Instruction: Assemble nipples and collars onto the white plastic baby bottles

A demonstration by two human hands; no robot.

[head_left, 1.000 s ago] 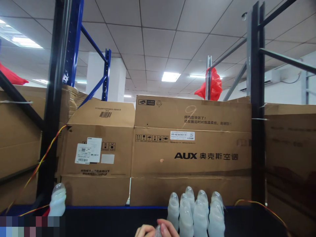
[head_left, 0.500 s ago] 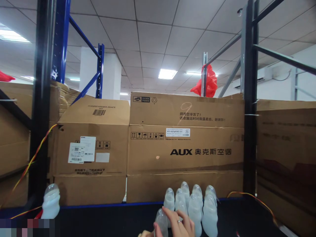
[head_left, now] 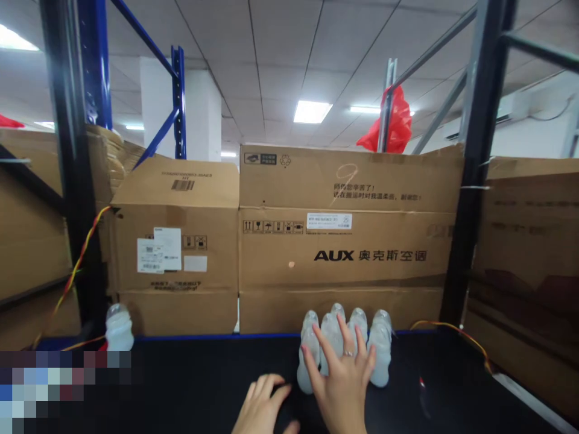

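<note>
Several cloudy white plastic bottles (head_left: 380,349) stand bunched together on a black table (head_left: 194,386), in front of a cardboard wall. My right hand (head_left: 341,380) is spread flat against the front of the bunch, fingers apart, touching the near bottles; a ring shows on one finger. Lower and to the left, my left hand (head_left: 262,410) rests on the black table with loosely curled fingers, holding nothing. Off by itself at the far left edge of the table stands one more white bottle (head_left: 119,328).
Large cardboard boxes (head_left: 344,241) marked AUX line the back of the table. Dark and blue rack posts (head_left: 474,163) rise at left and right. Red-yellow wires (head_left: 81,259) hang at the left post and trail at the right. A red bag (head_left: 395,120) hangs behind.
The view tilted down, showing more table. My right hand set a bottle at the near left of the bunch and now lies open against the bottles. My left hand came into view.
</note>
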